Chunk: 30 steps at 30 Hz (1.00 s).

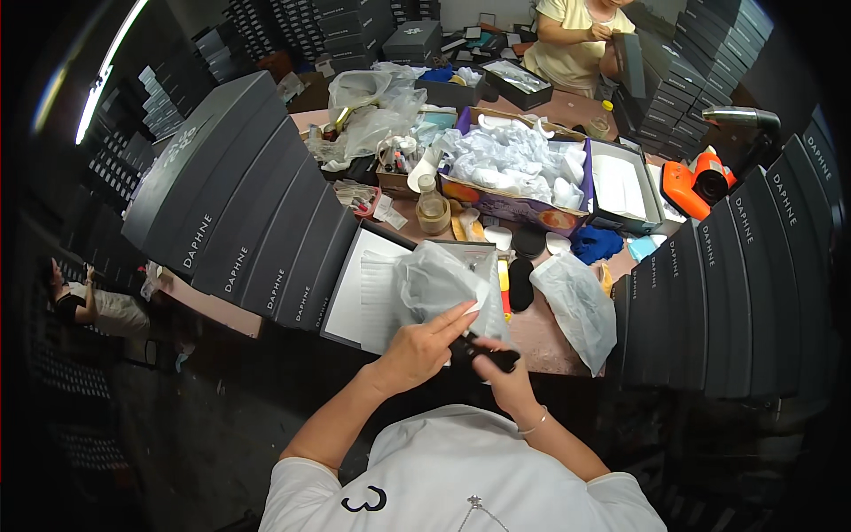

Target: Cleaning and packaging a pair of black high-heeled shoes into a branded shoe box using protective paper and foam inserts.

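My left hand [421, 353] has its fingers extended and pressed together on a crumpled translucent plastic bag [434, 279], beside a small white piece at the bag's edge. What lies inside the bag I cannot make out. My right hand [511, 383] is closed around a black tool [498, 356], close to my left fingertips; blur hides its exact kind. Under the bag is an open shoebox [341, 310] with white tissue paper [379, 297] in it. Another translucent plastic bag [578, 306] lies to the right on the table.
Stacks of dark shoeboxes [257, 230] lean at left and more shoeboxes [709, 301] at right. Behind the work spot are a carton [514, 204] of crumpled paper, a glass jar [433, 211], an orange tape dispenser [696, 182] and blue cloth [596, 244]. Another person [572, 44] handles a box across the table.
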Each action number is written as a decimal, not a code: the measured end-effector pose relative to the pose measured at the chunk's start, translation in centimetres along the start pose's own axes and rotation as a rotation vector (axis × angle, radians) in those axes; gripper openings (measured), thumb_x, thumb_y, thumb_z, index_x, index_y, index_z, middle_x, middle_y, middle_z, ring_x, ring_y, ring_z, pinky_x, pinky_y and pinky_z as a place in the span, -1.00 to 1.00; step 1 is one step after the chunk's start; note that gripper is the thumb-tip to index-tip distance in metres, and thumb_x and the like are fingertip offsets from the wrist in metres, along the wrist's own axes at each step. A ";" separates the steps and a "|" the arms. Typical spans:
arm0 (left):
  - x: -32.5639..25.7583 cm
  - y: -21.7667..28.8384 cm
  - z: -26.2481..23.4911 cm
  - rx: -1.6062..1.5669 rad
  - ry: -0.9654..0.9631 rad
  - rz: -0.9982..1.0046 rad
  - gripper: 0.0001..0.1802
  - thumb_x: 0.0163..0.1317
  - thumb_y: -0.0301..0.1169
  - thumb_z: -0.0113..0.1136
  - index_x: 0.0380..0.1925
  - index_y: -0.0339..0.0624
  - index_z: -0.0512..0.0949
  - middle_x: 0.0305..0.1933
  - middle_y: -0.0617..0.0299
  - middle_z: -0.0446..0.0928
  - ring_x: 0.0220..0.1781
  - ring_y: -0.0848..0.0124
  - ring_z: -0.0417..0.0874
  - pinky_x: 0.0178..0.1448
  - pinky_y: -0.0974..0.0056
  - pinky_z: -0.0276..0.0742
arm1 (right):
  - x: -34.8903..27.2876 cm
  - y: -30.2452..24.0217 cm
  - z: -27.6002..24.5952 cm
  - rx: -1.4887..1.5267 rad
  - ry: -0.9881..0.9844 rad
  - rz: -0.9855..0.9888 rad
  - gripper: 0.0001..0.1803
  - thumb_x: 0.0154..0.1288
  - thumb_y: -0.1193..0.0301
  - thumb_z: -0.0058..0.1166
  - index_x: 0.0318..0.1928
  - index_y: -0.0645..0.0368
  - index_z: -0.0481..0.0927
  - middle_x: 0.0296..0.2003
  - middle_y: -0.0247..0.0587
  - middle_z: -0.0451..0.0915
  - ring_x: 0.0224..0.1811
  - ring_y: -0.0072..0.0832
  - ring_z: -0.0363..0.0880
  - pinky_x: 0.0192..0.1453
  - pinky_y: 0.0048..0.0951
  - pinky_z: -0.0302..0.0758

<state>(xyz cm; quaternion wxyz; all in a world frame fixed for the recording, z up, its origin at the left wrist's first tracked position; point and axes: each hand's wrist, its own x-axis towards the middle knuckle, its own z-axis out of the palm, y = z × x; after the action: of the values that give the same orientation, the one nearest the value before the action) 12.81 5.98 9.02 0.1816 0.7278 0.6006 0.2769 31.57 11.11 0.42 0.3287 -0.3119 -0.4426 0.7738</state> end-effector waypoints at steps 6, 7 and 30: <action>-1.3 -2.3 -0.6 0.026 0.026 -0.071 -0.27 -0.06 -0.66 0.02 0.26 -0.20 0.34 0.34 0.04 0.34 0.12 0.09 0.57 0.03 0.18 0.60 | -1.0 -1.1 -5.1 0.213 -0.197 0.330 -0.75 0.30 0.32 0.16 -0.17 0.28 0.62 -0.31 -0.25 0.65 -0.26 -0.53 0.61 -0.15 -0.51 0.53; -1.9 -2.5 -0.7 0.024 -0.003 -0.093 -0.27 -0.05 -0.65 0.02 0.27 -0.20 0.34 0.34 0.04 0.34 0.12 0.09 0.57 0.03 0.18 0.60 | -1.0 -2.5 -5.1 0.266 -0.238 0.364 -0.58 0.35 0.22 0.10 0.02 0.32 0.53 -0.13 -0.11 0.65 -0.08 -0.39 0.64 0.07 -0.37 0.55; -1.7 3.0 2.9 -0.042 0.146 0.172 -0.37 -0.13 -0.75 0.12 0.09 -0.28 0.51 0.17 0.06 0.51 -0.09 0.20 0.69 -0.15 0.30 0.68 | 2.6 1.4 -0.2 0.295 -0.065 0.187 -0.76 0.33 0.42 0.01 -0.03 0.22 0.48 -0.10 -0.29 0.57 -0.10 -0.50 0.57 -0.06 -0.44 0.54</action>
<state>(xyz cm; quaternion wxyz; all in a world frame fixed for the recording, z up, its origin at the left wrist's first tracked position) 16.73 3.86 8.20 0.1280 0.7506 0.5415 0.3563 29.86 12.75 -1.39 0.2833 -0.2750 -0.3038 0.8671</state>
